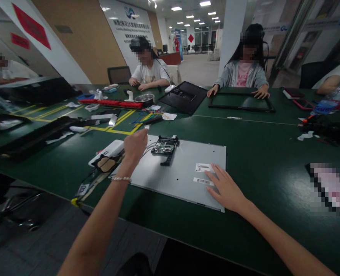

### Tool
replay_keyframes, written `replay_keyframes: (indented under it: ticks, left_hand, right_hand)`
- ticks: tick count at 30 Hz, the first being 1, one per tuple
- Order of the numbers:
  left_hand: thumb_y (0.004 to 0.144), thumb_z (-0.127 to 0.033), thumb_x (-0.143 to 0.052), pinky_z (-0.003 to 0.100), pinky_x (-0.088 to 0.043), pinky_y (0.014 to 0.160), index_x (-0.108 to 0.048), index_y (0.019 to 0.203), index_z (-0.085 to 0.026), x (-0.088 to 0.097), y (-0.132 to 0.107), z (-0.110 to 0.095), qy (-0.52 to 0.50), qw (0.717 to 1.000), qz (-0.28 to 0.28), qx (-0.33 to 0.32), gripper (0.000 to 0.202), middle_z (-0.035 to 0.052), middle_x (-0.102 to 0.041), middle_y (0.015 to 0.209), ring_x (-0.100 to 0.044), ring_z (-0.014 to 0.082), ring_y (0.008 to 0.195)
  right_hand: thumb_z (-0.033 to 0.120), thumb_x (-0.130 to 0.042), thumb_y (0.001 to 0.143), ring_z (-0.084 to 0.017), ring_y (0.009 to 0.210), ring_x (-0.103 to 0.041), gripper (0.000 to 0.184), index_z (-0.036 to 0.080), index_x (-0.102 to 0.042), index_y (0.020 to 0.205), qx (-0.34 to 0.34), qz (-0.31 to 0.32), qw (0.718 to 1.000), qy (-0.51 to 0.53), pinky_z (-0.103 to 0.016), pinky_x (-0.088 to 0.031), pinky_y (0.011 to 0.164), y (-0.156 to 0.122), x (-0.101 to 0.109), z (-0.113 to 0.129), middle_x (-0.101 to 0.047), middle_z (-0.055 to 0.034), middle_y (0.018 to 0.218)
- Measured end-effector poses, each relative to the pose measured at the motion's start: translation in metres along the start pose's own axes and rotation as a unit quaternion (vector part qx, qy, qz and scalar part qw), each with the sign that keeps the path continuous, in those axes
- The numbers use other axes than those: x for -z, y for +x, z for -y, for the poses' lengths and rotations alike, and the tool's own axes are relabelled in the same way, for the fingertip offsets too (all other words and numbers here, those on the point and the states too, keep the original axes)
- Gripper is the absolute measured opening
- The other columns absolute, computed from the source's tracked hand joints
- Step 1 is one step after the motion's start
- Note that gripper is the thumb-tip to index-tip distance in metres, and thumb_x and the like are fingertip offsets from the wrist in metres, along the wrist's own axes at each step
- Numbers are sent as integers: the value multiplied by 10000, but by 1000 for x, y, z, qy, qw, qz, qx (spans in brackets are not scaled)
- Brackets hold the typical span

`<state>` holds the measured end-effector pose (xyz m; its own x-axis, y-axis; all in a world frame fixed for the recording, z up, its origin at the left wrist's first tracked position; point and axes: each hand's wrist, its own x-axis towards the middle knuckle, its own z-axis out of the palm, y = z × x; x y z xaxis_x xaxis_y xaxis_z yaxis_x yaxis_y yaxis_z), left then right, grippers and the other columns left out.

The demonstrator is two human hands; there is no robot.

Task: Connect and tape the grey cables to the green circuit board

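Note:
A silver-grey metal panel (158, 178), the back of a flat display by its look, lies on the green table in front of me. My right hand (225, 188) rests flat on its right part, fingers spread beside two white labels (203, 167). Over the panel's far left corner is my left hand (135, 145), with its fingers closed. A small pale bit shows at the fingertips, too small to name. Between my hands a green circuit board (164, 146) in a black bracket sits on the panel, with thin cables (148, 148) running left from it.
Left of the panel lie a white box-like device (108, 151) and a cable with a tag (83, 189). Beyond are a metal bowl (145, 99), a black panel (184, 97) and loose parts. Across the table, one person (246, 74) touches a black frame (241, 109); another (151, 71) sits beside.

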<state>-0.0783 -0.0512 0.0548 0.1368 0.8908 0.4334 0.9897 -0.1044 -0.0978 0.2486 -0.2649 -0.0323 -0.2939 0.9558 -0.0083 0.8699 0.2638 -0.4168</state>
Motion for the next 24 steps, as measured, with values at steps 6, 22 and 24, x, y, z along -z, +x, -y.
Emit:
replay_keyframes:
  ticks: [6,22,24]
  left_hand:
    - [938,-171,-350,358,-481,842,-661,1218,-149,-39,38,-56,-58,991,90,-87,420,159,-708,1111,-660,286,1031]
    - [865,-277,-456,358,-345,1103,-552,1306,-63,-72,33,40,-212,965,141,65,499,163,-564,1379,-501,277,1291]
    - [854,-275,-452,375,-367,1084,-553,1280,-41,-70,24,57,-220,959,151,93,496,185,-574,1357,-512,286,1273]
  right_hand:
    - [558,-319,984,-261,1502,-69,647,213,-320,1531,-5,10,1000,4,-476,-136,1201,2,3,2,-125,-87,1644]
    - [519,-388,967,-267,1507,4,601,218,-384,1487,-56,-68,980,179,-504,-145,1197,-3,5,-7,-91,-71,1652]
    - [539,-402,952,-281,1504,-72,609,242,-378,1483,-116,-110,949,272,-526,-189,1184,-5,3,-15,-101,-78,1648]
